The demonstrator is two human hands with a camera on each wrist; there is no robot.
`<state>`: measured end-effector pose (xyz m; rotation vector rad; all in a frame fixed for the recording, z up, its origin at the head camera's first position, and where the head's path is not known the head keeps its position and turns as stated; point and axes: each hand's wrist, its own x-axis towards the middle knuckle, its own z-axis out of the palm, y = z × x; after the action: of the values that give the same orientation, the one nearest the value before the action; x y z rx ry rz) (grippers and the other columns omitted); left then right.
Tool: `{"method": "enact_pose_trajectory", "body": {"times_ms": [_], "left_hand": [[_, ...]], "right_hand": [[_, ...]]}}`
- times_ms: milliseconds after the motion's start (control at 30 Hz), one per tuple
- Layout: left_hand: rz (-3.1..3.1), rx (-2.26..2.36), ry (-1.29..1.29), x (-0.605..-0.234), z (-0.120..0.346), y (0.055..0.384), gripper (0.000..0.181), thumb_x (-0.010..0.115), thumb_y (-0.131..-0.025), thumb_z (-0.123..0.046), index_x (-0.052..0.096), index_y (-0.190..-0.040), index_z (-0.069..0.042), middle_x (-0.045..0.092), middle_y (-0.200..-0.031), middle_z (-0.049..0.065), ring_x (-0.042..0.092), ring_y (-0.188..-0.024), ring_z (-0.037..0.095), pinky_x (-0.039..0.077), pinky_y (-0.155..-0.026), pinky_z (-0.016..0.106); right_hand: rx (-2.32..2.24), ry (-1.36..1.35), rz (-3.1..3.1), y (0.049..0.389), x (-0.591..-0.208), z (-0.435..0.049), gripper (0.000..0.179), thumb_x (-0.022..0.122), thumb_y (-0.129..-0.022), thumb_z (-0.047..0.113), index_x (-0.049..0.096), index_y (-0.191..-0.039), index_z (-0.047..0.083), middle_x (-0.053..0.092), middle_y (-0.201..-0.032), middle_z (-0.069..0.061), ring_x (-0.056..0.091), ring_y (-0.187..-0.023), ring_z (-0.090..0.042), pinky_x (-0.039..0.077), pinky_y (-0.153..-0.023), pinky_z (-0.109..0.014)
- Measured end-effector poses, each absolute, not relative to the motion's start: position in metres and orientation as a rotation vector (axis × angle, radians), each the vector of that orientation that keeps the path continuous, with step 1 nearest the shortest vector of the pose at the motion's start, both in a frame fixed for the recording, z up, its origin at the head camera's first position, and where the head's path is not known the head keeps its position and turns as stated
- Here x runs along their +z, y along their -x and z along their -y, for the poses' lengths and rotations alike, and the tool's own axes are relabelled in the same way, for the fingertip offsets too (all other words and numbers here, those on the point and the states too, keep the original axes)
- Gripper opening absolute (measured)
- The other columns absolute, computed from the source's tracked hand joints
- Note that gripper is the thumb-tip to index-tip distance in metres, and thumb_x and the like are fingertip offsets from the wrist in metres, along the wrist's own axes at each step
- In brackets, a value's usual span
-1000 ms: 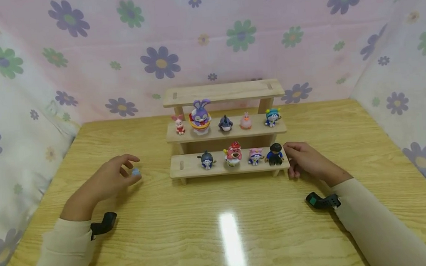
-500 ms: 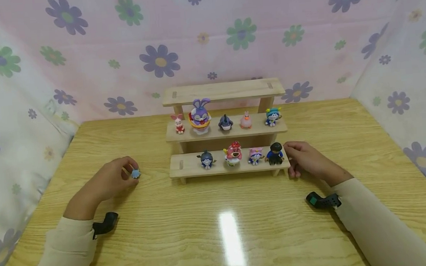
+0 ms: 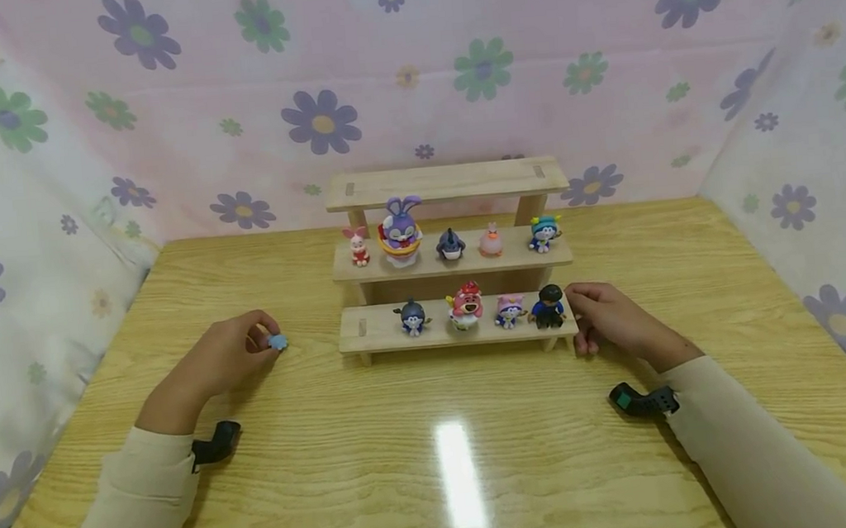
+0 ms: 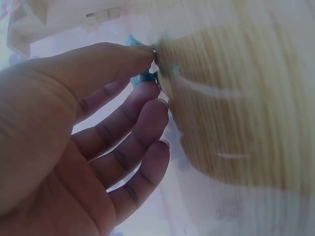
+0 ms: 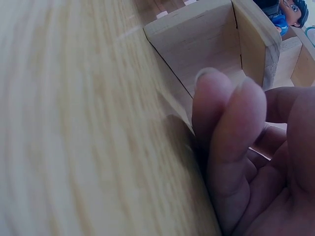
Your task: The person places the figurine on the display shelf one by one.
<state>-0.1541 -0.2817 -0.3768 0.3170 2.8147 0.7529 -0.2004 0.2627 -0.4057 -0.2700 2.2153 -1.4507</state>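
Note:
My left hand (image 3: 225,354) pinches a small light-blue figure (image 3: 277,342) between thumb and fingers, low over the table left of the shelf. In the left wrist view the teal figure (image 4: 142,77) shows past the thumb tip, partly hidden by it; the other fingers are loosely bent. My right hand (image 3: 614,319) rests beside the right end of the wooden tiered shelf (image 3: 380,339), fingers loosely curled, close to a dark-haired figure (image 3: 548,308) in blue on the lowest step. The right wrist view shows fingertips (image 5: 238,110) near the table and the shelf's side.
On the lowest step are also a dark-hooded figure (image 3: 412,319), a red bear figure (image 3: 465,306) and a pink-hatted figure (image 3: 510,311). Several more, including a purple rabbit (image 3: 400,237), line the middle step. A flowered cloth (image 3: 376,52) hangs behind the table (image 3: 333,453).
The left thumb and fingers have come together around the blue figure, and the hand has shifted slightly right with it. The right hand stays beside the shelf.

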Motion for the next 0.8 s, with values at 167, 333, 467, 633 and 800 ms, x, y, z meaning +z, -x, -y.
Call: {"method": "enact_pose_trajectory", "body": {"times_ms": [167, 333, 467, 633, 800], "left_hand": [[-2.849, 0.702, -0.311, -0.3794, 0.2824, 0.1554, 0.022, 0.067, -0.097, -0.017, 0.061, -0.115, -0.005, 0.067, -0.092, 0.007, 0.061, -0.078, 0.017, 0.051, -0.072, 0.036], [-2.868, 0.671, -0.294, -0.3811, 0.2819, 0.1558, 0.023, 0.067, -0.096, -0.019, 0.061, -0.114, -0.004, 0.067, -0.091, 0.007, 0.061, -0.077, 0.017, 0.051, -0.072, 0.036], [-2.886, 0.648, -0.297, -0.3819, 0.281, 0.1563, 0.024, 0.068, -0.096, -0.02, 0.062, -0.112, -0.003, 0.068, -0.088, 0.006, 0.061, -0.076, 0.016, 0.052, -0.071, 0.037], [-2.901, 0.648, -0.32, -0.3827, 0.28, 0.1574, 0.025, 0.066, -0.098, -0.023, 0.064, -0.112, -0.003, 0.069, -0.088, 0.005, 0.063, -0.077, 0.015, 0.054, -0.072, 0.039], [-2.908, 0.673, -0.339, -0.3845, 0.2787, 0.1585, 0.026, 0.062, -0.101, -0.028, 0.064, -0.114, -0.006, 0.068, -0.088, 0.002, 0.061, -0.077, 0.014, 0.052, -0.072, 0.036]], "right_hand": [[-1.452, 0.28, -2.224, 0.2006, -0.4052, -0.2622, 0.042, 0.031, -0.112, 0.033, 0.055, -0.115, -0.001, 0.061, -0.071, -0.012, 0.061, -0.053, -0.02, 0.053, -0.048, -0.034], [-1.456, 0.273, -2.216, 0.1999, -0.4058, -0.262, 0.042, 0.031, -0.112, 0.032, 0.055, -0.115, -0.001, 0.061, -0.07, -0.011, 0.06, -0.053, -0.019, 0.052, -0.048, -0.033], [-1.452, 0.272, -2.217, 0.1987, -0.4066, -0.2623, 0.042, 0.031, -0.112, 0.033, 0.055, -0.114, -0.002, 0.061, -0.069, -0.011, 0.06, -0.053, -0.019, 0.052, -0.048, -0.033], [-1.448, 0.275, -2.229, 0.1992, -0.4064, -0.2621, 0.043, 0.031, -0.112, 0.033, 0.055, -0.115, -0.001, 0.062, -0.069, -0.011, 0.06, -0.053, -0.019, 0.053, -0.048, -0.033], [-1.454, 0.282, -2.229, 0.1991, -0.4079, -0.2624, 0.042, 0.03, -0.112, 0.033, 0.056, -0.114, -0.001, 0.061, -0.069, -0.01, 0.06, -0.053, -0.019, 0.052, -0.048, -0.033]]}}
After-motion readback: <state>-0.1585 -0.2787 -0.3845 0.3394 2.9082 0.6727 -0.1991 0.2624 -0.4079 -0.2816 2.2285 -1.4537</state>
